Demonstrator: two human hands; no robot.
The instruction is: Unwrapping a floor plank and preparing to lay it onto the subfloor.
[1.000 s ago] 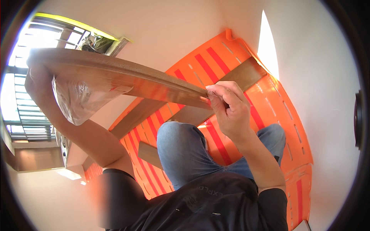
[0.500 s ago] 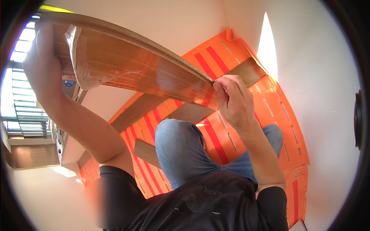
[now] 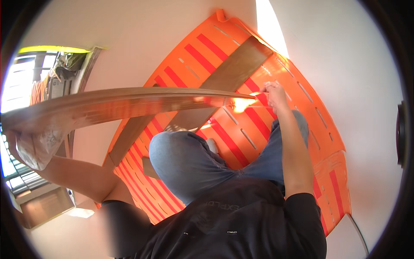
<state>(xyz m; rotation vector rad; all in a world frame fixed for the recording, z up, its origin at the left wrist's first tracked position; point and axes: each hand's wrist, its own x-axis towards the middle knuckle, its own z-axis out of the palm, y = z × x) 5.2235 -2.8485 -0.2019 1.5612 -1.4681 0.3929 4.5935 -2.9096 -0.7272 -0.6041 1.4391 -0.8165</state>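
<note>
A long brown plank [image 3: 142, 99] is held up across the view, its plastic wrap [image 3: 41, 151] bunched beneath the left part. My left hand [image 3: 13, 140] grips the plank's left end at the picture's edge, partly hidden by the plastic. My right hand [image 3: 274, 97] is just past the plank's narrow right end, fingers curled together; what they pinch is too small and bright to make out. Below, my jean-clad legs [image 3: 181, 159] are bent on the orange slotted mat [image 3: 323, 172] with red strips.
More brown boards [image 3: 233, 64] lie on the mat, one at the left [image 3: 133, 138]. Pale walls [image 3: 353, 77] rise behind and to the right. At the left is a barred window [image 3: 17, 82] with yellow edging and assorted items beside it.
The plank's left end has swung down and left with my left hand. My right hand has moved slightly up and right, apart from the plank's end. The view has shifted.
</note>
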